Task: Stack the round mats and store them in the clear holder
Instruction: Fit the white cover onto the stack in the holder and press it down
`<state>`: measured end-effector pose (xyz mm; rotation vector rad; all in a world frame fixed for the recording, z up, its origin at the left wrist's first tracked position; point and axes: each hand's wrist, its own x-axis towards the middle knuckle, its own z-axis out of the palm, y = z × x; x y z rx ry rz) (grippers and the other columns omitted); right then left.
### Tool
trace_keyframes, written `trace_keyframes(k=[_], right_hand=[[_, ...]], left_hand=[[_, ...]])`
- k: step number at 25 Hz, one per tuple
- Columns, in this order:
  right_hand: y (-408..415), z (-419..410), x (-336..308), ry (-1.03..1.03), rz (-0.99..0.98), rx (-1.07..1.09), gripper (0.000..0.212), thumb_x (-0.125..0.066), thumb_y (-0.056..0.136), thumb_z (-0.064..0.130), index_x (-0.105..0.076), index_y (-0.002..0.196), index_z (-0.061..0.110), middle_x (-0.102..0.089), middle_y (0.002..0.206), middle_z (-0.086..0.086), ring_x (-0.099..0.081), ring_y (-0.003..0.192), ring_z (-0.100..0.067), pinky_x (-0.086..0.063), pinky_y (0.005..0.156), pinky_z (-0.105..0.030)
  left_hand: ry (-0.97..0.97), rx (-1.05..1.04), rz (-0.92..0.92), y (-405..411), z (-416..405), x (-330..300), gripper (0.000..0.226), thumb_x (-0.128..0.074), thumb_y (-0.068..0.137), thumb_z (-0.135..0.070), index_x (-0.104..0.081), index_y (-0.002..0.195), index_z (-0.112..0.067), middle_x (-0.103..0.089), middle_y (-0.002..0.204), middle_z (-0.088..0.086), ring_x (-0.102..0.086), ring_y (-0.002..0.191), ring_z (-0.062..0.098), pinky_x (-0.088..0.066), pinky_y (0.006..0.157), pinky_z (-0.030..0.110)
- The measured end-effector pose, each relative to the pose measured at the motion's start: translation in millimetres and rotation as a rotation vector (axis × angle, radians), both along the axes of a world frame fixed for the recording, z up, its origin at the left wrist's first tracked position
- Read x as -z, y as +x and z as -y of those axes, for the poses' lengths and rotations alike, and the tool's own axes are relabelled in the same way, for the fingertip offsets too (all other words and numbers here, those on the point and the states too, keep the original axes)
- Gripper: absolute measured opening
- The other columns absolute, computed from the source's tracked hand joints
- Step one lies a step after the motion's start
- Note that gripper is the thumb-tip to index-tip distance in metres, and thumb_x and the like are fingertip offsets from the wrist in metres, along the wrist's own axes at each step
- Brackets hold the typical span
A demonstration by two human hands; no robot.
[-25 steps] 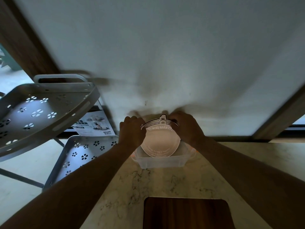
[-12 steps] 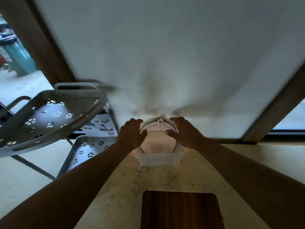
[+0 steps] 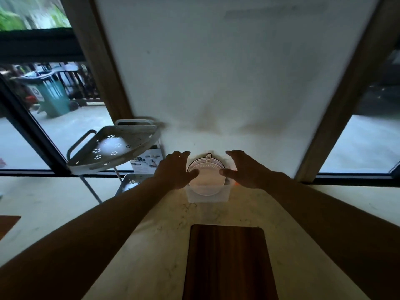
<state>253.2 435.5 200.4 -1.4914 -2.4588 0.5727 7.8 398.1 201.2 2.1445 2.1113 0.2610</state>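
Both forearms reach forward over the marble counter [image 3: 151, 245] toward the wall, palms down and turned slightly inward; the left hand [image 3: 174, 169] lies at the left edge of the round mats [image 3: 205, 176], fingers spread and loosely extended, the thumb tip touching or just short of the front face of the mats; the right hand [image 3: 243, 168] mirrors it at the right edge, fingers extended and apart, the thumb pointing inward to the mat rim; neither hand is closed around anything, and whether the thumbs press the mats or only hover cannot be told in the dim light. Between the two hands the mats stand on edge as a stack in the clear holder [image 3: 207, 194], flat faces toward the camera and the wall, leaning slightly back; the front mat carries curved lettering along its upper rim, and small hanging tabs project at the top centre; the lower part of the stack shows through the holder's front wall. The holder rests on the counter against the white wall, its long axis running left to right. Nearer than the hands lies a dark wooden cutting board [image 3: 227, 263]; beyond the left hand stands a white perforated corner rack [image 3: 112, 148], with a printed box [image 3: 147, 162] behind it.
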Motion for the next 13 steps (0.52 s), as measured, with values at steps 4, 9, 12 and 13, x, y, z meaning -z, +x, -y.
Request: trace_keyframes(k=[4,9,12,13], right_hand=[[11.1,37.8,-29.7,0.028,0.037,-0.009,0.087,-0.048,0.088,0.064,-0.014,0.152,0.016,-0.015,0.161,-0.010,-0.012,0.149,-0.022,-0.017,0.120,-0.044],[18.2,85.8,-51.6,0.045,0.096,-0.038,0.088,-0.046,0.087,0.067,-0.012,0.152,0.018,-0.012,0.162,-0.009,-0.009,0.149,-0.024,-0.016,0.119,-0.048],[16.8,108.9,-60.5,0.045,0.084,-0.038,0.087,-0.047,0.088,0.064,-0.013,0.152,0.016,-0.013,0.162,-0.010,-0.010,0.149,-0.025,-0.016,0.119,-0.048],[15.3,115.1,-61.0,0.040,0.079,-0.032,0.087,-0.048,0.088,0.063,-0.013,0.152,0.016,-0.013,0.161,-0.011,-0.010,0.149,-0.025,-0.017,0.119,-0.048]], left_hand=[[0.048,-0.029,-0.013,6.2,51.5,-32.5,0.082,-0.054,0.084,-0.063,-0.028,0.148,-0.019,-0.039,0.150,0.014,-0.039,0.136,0.034,-0.036,0.109,0.048],[0.082,-0.057,-0.014,13.3,108.0,-62.5,0.081,-0.056,0.085,-0.060,-0.029,0.148,-0.018,-0.037,0.152,0.015,-0.036,0.138,0.034,-0.035,0.110,0.049],[0.104,-0.058,-0.001,12.3,131.3,-70.7,0.080,-0.057,0.085,-0.059,-0.031,0.147,-0.017,-0.039,0.150,0.016,-0.038,0.136,0.034,-0.035,0.109,0.048],[0.102,-0.058,0.000,10.6,137.4,-70.5,0.079,-0.058,0.085,-0.058,-0.031,0.147,-0.016,-0.040,0.149,0.016,-0.039,0.135,0.035,-0.036,0.108,0.048]])
